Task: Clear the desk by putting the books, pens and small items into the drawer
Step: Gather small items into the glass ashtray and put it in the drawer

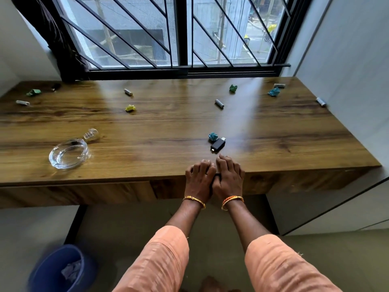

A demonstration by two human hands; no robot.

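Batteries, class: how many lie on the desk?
5, perhaps more blurred: far left battery, back-centre battery, middle battery, back-right battery, right-edge battery.

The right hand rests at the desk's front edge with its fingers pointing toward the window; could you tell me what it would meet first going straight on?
Most likely the black USB adapter, which lies just beyond the right hand; the crumpled blue paper sits behind it.

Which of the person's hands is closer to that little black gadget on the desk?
The right hand. Its fingertips lie just short of the black gadget, almost directly below it in the picture. The left hand rests beside it at the desk edge, further off to the left.
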